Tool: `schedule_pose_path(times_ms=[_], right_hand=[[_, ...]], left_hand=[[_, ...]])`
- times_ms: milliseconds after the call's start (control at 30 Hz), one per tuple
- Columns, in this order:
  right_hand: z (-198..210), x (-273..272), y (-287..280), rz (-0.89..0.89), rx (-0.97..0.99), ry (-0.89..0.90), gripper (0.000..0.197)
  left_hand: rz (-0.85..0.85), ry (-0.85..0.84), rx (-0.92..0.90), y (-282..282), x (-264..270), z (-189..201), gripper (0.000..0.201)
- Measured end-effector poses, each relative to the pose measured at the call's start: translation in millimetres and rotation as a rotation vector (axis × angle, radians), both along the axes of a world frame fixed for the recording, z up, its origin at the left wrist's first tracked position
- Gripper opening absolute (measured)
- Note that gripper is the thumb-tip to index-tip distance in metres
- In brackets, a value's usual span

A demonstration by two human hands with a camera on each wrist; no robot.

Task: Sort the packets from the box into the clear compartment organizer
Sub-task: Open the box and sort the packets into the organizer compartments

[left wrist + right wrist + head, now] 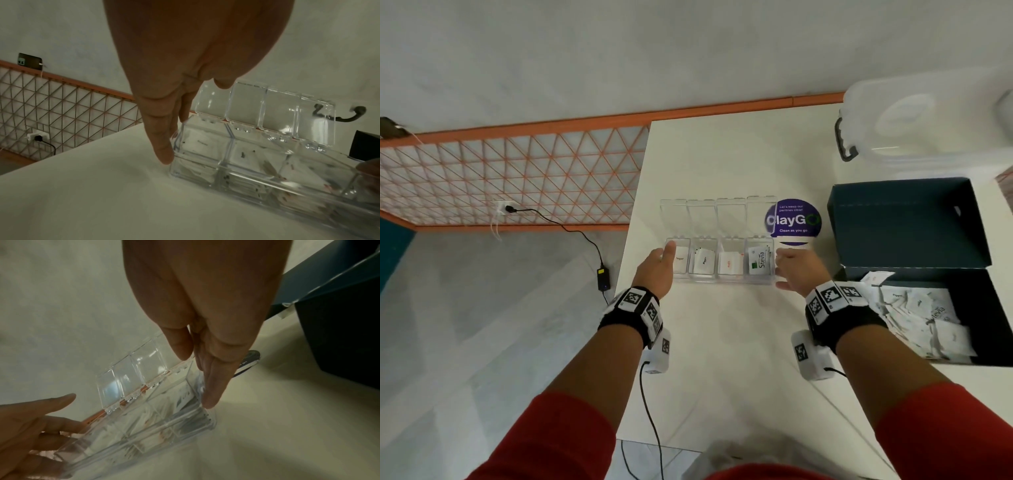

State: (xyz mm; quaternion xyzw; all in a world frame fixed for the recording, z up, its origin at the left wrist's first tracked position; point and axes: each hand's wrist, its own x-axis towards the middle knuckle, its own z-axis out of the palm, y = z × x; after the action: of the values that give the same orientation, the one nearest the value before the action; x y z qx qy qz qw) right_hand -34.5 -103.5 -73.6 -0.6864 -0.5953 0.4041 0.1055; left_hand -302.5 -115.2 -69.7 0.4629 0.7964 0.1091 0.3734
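Note:
The clear compartment organizer [719, 279] lies on the white table [722, 342] with its lids [717, 214] standing up. Its compartments hold white packets, among them a Stevia packet [759, 262]. My left hand [659, 265] lies with straight fingers [162, 146] against the organizer's [246, 170] left end wall. My right hand [796, 269] lies with straight fingers [211, 386] against the organizer's [154, 423] right end wall. Neither hand holds a packet. The dark blue box [993, 329] at the right holds a heap of white packets [921, 318].
The box's lid [907, 222] stands up behind it. A round purple ClayGo sticker [792, 221] lies behind the organizer's right end. A translucent lidded tub [928, 126] stands at the back right. The table's left edge [633, 240] drops to the floor, where a black cable and adapter [603, 279] lie.

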Motion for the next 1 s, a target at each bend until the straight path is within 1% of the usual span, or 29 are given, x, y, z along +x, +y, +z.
schedule_pose_path(times_ms=[33,67,100,133,167,200,233,267,333,367,433,500,600,633,700,733,767,833,867,933,967,1000], right_hand=[[0,1,-2,-0.006,-0.032,0.01,0.042],[3,3,-4,-0.056,-0.058,0.025,0.041],[5,6,-4,-0.118,-0.093,0.086,0.041],[11,11,-5,-0.146,-0.134,0.177,0.04],[19,16,-7,-0.226,-0.2,0.304,0.039],[25,23,-8,-0.278,-0.226,0.417,0.034],[33,33,-10,-0.309,-0.229,0.485,0.029],[42,47,-11,-0.374,-0.222,0.546,0.025],[56,80,-12,-0.363,-0.229,0.519,0.019],[61,96,-12,-0.346,-0.228,0.481,0.018],[71,128,-11,-0.338,-0.248,0.359,0.016],[70,159,-11,-0.259,-0.294,0.13,0.016],[63,190,-14,-0.068,-0.386,-0.233,0.021],[60,196,-16,0.021,-0.398,-0.335,0.028],[48,205,-20,0.167,-0.395,-0.475,0.051],[39,209,-22,0.195,-0.388,-0.5,0.065],[29,212,-24,0.212,-0.388,-0.499,0.077],[10,215,-27,0.261,-0.398,-0.484,0.092],[0,217,-28,0.29,-0.385,-0.494,0.094],[-15,220,-29,0.305,-0.342,-0.521,0.094],[-20,222,-27,0.313,-0.333,-0.529,0.089],[-24,223,-26,0.329,-0.339,-0.525,0.077]], left_hand=[[0.002,0.004,0.006,-1,0,1,0.079],[0.019,0.012,0.024,-2,1,1,0.078],[0.05,0.02,0.061,-3,1,2,0.074],[0.088,0.031,0.117,-5,2,3,0.067],[0.12,0.042,0.189,-8,4,4,0.058],[0.127,0.057,0.275,-12,8,6,0.048],[0.098,0.074,0.371,-16,15,7,0.039],[0.041,0.087,0.466,-20,23,9,0.03],[-0.139,0.067,0.599,-28,45,13,0.018],[-0.252,0.032,0.624,-31,60,16,0.015],[-0.47,-0.051,0.605,-37,91,20,0.015],[-0.635,-0.087,0.538,-39,125,19,0.022],[-0.75,-0.081,0.361,-43,173,13,0.045],[-0.762,-0.097,0.303,-45,187,10,0.055],[-0.768,-0.171,0.186,-50,212,3,0.081],[-0.781,-0.189,0.131,-53,223,-1,0.095],[-0.811,-0.171,0.084,-56,232,-5,0.109],[-0.88,-0.082,0.024,-63,243,-14,0.126],[-0.896,-0.045,0.008,-67,246,-18,0.131],[-0.871,-0.021,0.017,-75,249,-27,0.133],[-0.838,-0.03,0.038,-79,250,-30,0.133],[-0.799,-0.049,0.059,-82,251,-33,0.131]])
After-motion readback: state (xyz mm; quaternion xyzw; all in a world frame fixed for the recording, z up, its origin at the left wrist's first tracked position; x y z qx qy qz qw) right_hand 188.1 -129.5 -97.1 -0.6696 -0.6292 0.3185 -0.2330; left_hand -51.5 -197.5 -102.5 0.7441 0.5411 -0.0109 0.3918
